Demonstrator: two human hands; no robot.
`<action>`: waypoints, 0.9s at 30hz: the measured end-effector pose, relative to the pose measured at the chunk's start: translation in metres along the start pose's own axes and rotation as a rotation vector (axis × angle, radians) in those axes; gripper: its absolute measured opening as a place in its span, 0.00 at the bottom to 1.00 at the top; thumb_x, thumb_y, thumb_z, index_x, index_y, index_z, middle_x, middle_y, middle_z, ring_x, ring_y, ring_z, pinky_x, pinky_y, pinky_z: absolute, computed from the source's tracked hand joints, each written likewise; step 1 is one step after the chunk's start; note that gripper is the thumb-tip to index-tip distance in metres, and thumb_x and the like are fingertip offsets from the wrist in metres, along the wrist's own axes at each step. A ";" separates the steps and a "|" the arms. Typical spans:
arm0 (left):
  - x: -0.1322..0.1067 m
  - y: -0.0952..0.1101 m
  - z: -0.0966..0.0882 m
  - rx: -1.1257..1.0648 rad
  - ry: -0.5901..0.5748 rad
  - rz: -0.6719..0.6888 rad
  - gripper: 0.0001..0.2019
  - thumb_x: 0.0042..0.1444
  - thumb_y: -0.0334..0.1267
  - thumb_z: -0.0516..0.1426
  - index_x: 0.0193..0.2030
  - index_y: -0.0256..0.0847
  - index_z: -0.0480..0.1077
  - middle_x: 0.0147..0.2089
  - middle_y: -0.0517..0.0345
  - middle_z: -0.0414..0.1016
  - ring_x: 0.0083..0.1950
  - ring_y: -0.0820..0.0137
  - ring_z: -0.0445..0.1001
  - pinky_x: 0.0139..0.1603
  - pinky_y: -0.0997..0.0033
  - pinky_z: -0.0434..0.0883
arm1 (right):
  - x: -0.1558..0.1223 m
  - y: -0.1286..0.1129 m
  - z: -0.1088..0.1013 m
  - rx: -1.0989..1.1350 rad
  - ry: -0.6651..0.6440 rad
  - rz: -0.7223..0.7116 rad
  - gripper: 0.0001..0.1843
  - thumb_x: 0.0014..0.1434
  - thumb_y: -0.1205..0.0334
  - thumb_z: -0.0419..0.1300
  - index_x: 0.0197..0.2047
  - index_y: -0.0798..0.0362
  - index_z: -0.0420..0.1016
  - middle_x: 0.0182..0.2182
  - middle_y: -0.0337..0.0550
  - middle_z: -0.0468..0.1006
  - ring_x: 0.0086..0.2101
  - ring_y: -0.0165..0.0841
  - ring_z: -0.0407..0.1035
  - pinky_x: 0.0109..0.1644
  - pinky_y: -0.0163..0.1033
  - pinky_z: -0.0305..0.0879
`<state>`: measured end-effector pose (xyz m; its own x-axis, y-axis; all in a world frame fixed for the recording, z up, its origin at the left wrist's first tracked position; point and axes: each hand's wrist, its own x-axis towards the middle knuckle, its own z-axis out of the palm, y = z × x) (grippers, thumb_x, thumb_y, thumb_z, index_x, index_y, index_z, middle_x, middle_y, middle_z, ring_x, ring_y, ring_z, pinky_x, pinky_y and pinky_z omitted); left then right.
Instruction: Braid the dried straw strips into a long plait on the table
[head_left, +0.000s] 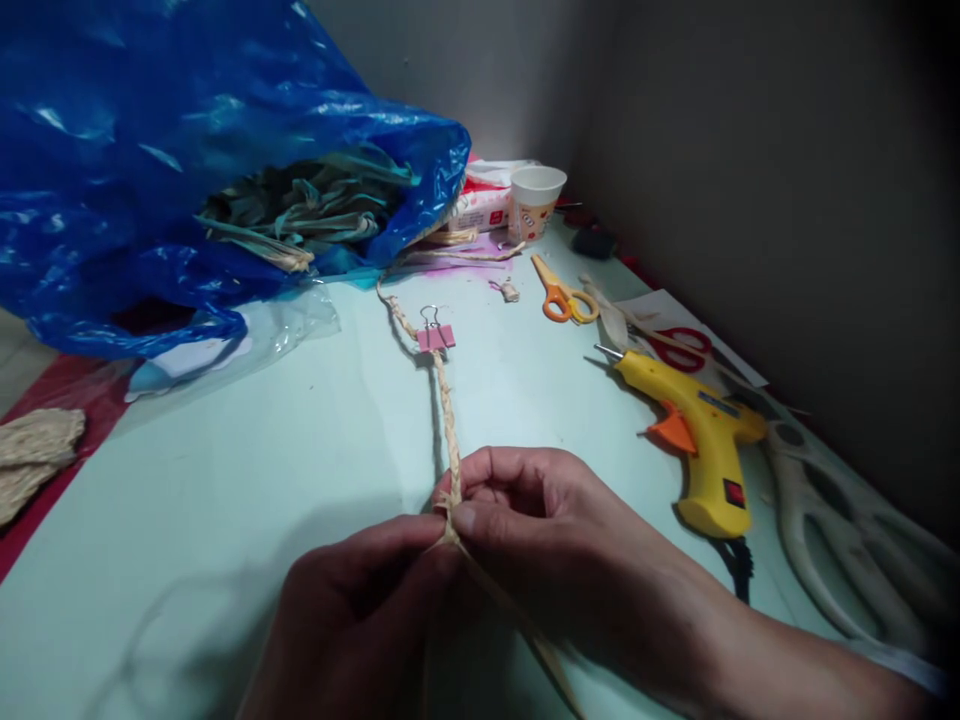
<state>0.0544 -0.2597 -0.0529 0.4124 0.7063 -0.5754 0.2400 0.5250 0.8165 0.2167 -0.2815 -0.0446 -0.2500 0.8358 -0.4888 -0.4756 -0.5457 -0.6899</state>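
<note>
A thin braid (445, 405) of pale straw-like strands runs from a pink binder clip (436, 338) toward me. At its near end my right hand (540, 510) pinches the braid between thumb and forefinger. My left hand (360, 600) meets it there, its thumb and forefinger closed on the strands just below. One loose strand (544, 650) trails from the braid's end under my right hand toward the front edge of the view. Beyond the clip, the braid's thinner tail (397, 312) curves back toward the blue bag. My left fingertips partly hide the strands they hold.
A blue plastic bag (247, 110) with dried leaf strips stands back left. To the right lie orange scissors (562, 295), red-handled scissors (681, 348), a yellow glue gun (705, 430) and large white-handled shears (817, 540). A paper cup (536, 205) stands at the back; woven straw (37, 450) lies far left.
</note>
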 end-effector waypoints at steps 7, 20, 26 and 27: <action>0.001 0.001 -0.001 0.051 -0.001 0.022 0.12 0.48 0.49 0.64 0.35 0.46 0.81 0.36 0.56 0.81 0.39 0.60 0.77 0.36 0.70 0.73 | -0.001 -0.002 -0.001 -0.069 0.013 0.005 0.07 0.52 0.60 0.63 0.32 0.55 0.71 0.20 0.35 0.63 0.19 0.22 0.52 0.22 0.31 0.44; -0.005 0.007 0.011 0.006 0.102 -0.026 0.15 0.44 0.50 0.65 0.25 0.38 0.77 0.27 0.56 0.77 0.33 0.67 0.71 0.33 0.74 0.66 | 0.004 -0.003 0.001 -0.160 0.083 -0.141 0.04 0.56 0.66 0.58 0.30 0.55 0.67 0.17 0.34 0.66 0.19 0.25 0.63 0.24 0.30 0.55; -0.003 0.009 0.014 -0.017 0.123 -0.024 0.14 0.43 0.48 0.65 0.23 0.38 0.77 0.26 0.55 0.77 0.32 0.68 0.71 0.34 0.74 0.65 | 0.004 -0.003 0.005 -0.135 0.008 -0.093 0.05 0.60 0.66 0.52 0.32 0.53 0.62 0.13 0.35 0.65 0.18 0.28 0.63 0.24 0.31 0.55; -0.003 0.009 0.014 -0.008 0.120 -0.029 0.14 0.44 0.48 0.64 0.23 0.38 0.76 0.26 0.56 0.76 0.31 0.69 0.70 0.33 0.74 0.65 | 0.004 -0.003 0.006 -0.150 0.012 -0.095 0.05 0.60 0.65 0.52 0.31 0.53 0.63 0.13 0.35 0.65 0.18 0.28 0.62 0.23 0.31 0.54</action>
<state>0.0672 -0.2639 -0.0429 0.2976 0.7423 -0.6003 0.2426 0.5494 0.7996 0.2126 -0.2763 -0.0409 -0.1994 0.8837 -0.4235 -0.3649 -0.4681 -0.8048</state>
